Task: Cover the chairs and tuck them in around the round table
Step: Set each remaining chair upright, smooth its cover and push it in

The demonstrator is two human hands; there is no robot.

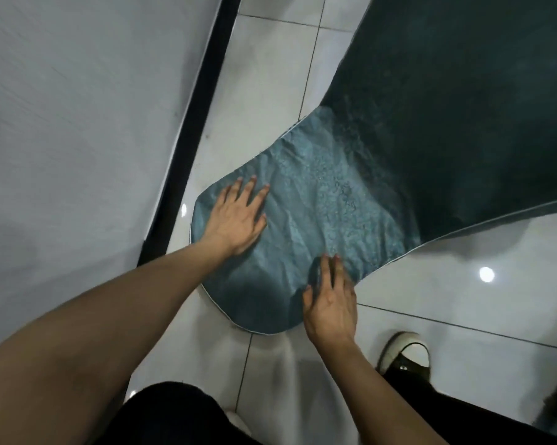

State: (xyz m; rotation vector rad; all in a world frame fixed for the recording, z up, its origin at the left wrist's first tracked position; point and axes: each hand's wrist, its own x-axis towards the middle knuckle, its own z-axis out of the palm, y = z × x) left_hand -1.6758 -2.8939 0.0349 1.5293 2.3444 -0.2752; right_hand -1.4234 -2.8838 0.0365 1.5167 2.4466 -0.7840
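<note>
Nearest, the right hand (330,303) lies on the lower edge of the teal chair cover (302,220), fingers extended and holding nothing, though blur hides the tips. Just beyond, the left hand (238,216) presses flat with fingers spread near the cover's rounded corner. The cover drapes over the chair, running up into darker fabric above the white tiled floor (270,91). To smooth well, probably sweep both palms outward toward the piped edges, chasing creases off.
</note>
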